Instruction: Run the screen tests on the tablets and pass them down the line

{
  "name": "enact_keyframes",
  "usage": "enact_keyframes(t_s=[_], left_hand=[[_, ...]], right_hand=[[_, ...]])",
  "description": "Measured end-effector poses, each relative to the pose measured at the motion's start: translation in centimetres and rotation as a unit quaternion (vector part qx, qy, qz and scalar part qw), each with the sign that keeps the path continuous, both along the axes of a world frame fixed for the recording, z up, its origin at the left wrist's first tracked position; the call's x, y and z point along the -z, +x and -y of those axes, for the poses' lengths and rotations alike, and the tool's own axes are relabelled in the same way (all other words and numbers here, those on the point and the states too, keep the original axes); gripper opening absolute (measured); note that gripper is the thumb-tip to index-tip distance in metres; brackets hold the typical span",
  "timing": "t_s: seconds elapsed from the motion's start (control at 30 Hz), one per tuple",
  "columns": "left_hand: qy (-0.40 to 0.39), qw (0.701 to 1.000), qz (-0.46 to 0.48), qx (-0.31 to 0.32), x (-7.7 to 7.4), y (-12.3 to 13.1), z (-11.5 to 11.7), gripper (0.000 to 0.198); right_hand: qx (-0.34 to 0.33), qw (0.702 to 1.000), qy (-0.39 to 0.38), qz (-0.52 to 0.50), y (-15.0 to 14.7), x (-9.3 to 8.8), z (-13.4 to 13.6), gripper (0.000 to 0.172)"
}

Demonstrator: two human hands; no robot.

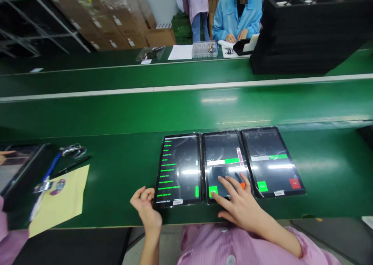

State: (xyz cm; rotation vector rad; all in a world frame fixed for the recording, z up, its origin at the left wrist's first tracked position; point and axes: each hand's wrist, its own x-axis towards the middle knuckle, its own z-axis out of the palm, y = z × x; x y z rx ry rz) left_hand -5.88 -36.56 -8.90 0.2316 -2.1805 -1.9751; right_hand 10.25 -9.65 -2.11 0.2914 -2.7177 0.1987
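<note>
Several tablets lie side by side on the green workbench, each showing a test screen: the left tablet (178,171) with a list of green text, the middle tablet (227,166), and the right tablet (273,162). My right hand (236,203) rests on the middle tablet, fingers spread, with the index fingertip on its green on-screen button. A slim pink-and-white stylus (239,156) lies over that screen, beyond my fingers. My left hand (145,206) hangs at the left tablet's lower left corner, fingers loosely curled, holding nothing.
At the left lie a yellow envelope (61,199), a blue pen (51,167), a black pen (72,166) and a dark-framed tablet (21,168) under a co-worker's hand (6,156). Across the green conveyor, a co-worker (236,18) in blue works beside stacked black trays (309,28).
</note>
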Motion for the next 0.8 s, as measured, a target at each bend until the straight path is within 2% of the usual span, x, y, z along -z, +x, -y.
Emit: enact_keyframes(t_s=[0.07,0.17,0.27,0.33,0.4,0.5,0.6,0.7,0.73,0.8], left_hand=[[-0.024,0.999,-0.02,-0.003,0.5,0.2,0.1,0.06],[-0.065,0.997,-0.039,0.003,0.9,0.3,0.3,0.052],[-0.1,0.994,-0.048,0.004,0.4,0.5,0.2,0.045],[-0.136,0.989,-0.053,0.014,-0.9,0.5,0.1,0.039],[-0.22,0.971,-0.077,0.046,-2.9,0.0,-0.3,0.036],[-0.366,0.91,-0.141,0.134,-6.1,-1.9,-1.9,0.036],[-0.429,0.847,-0.192,0.246,-8.4,-5.0,-5.8,0.035],[-0.46,0.795,-0.202,0.34,-9.7,-8.1,-11.5,0.033],[-0.485,0.772,-0.191,0.364,-10.0,-8.9,-13.4,0.034],[-0.555,0.71,-0.153,0.406,-10.6,-10.0,-16.6,0.033]], right_hand=[[0.01,1.0,-0.003,-0.023,0.5,-0.1,-0.8,0.044],[0.063,0.993,-0.05,-0.09,2.1,0.2,-2.9,0.033],[0.124,0.978,-0.076,-0.15,4.2,0.5,-5.1,0.021],[0.151,0.974,-0.053,-0.163,5.4,0.5,-6.0,0.016],[0.163,0.975,-0.032,-0.145,6.4,0.2,-6.7,0.017],[0.156,0.98,-0.029,-0.12,7.2,-0.4,-8.8,0.027],[0.204,0.967,-0.09,-0.121,6.1,-0.6,-13.6,0.034],[0.292,0.909,-0.282,-0.094,2.5,0.1,-19.6,0.048],[0.307,0.876,-0.363,-0.085,1.1,0.5,-21.2,0.054],[0.33,0.789,-0.51,-0.094,-1.2,1.3,-23.4,0.063]])
